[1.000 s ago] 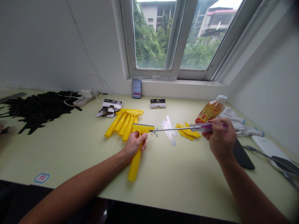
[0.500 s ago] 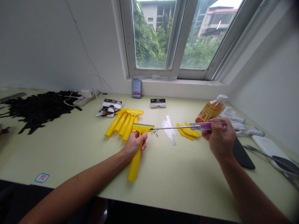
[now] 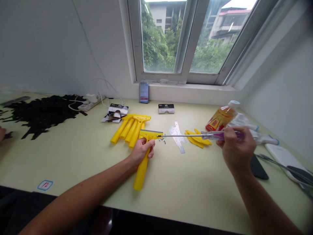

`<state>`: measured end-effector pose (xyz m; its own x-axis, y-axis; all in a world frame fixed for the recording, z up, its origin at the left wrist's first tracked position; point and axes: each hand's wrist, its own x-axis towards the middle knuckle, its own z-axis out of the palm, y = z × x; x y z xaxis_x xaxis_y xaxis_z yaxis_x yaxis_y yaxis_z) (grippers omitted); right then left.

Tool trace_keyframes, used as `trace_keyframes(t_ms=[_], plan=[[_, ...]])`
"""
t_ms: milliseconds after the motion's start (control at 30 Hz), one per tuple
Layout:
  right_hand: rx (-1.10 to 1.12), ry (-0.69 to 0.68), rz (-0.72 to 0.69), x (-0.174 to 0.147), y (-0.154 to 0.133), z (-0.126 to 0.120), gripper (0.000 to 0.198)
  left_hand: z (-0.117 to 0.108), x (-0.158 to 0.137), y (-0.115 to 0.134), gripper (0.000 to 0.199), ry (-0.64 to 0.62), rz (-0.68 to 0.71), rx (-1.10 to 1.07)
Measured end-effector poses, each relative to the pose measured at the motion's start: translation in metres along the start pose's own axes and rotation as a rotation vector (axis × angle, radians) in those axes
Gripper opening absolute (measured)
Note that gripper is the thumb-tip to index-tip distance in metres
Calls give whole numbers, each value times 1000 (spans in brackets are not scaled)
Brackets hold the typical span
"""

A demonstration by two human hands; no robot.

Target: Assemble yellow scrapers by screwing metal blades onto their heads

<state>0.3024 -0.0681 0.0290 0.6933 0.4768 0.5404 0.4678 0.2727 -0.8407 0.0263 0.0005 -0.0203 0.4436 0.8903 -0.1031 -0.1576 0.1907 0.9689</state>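
Observation:
My left hand (image 3: 143, 150) is closed around the neck of a yellow scraper (image 3: 141, 174), its handle pointing toward me and a grey blade strip along its head. In my right hand (image 3: 238, 148) is a screwdriver (image 3: 212, 135) with a clear and purple handle, held level. Its tip meets the right end of the scraper head, where a small dark spot shows. Just beside the head lie several small screws (image 3: 162, 139). Flat metal blades (image 3: 178, 138) and yellow plastic strips (image 3: 198, 138) rest under and around the screwdriver's line. More yellow scrapers (image 3: 132, 129) lie behind my left hand.
A pile of black strips (image 3: 46, 112) covers the left side, with another person's hand (image 3: 2, 133) at the edge. Black-and-white cards (image 3: 114, 112), a phone (image 3: 144, 92) and a power strip (image 3: 91, 103) stand behind. On the right are a drink bottle (image 3: 221, 117) and white gloves (image 3: 262, 137).
My right hand has shifted slightly to the right, and its grip on the screwdriver handle has turned. The tip stays at the scraper head. My left hand has hardly moved.

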Motion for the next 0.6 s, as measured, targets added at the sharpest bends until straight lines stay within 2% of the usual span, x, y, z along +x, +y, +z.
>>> trace_keyframes(t_ms=[133,200,400,500,600], plan=[[1,-20,5,2,1,1,27,1,-1,1,28,11,4,23],[-12,-34,-56,1,0,-2,26,2,-1,1,29,18,13,46],[-271,-89,-603,-6,-17,-19,14,3,0,0,31,52,21,102],[-408,-178,-757,-8,-36,-26,13,3,0,0,31,75,21,113],[-506,-349,-878,-2,-62,-26,16,3,0,1,31,82,23,108]])
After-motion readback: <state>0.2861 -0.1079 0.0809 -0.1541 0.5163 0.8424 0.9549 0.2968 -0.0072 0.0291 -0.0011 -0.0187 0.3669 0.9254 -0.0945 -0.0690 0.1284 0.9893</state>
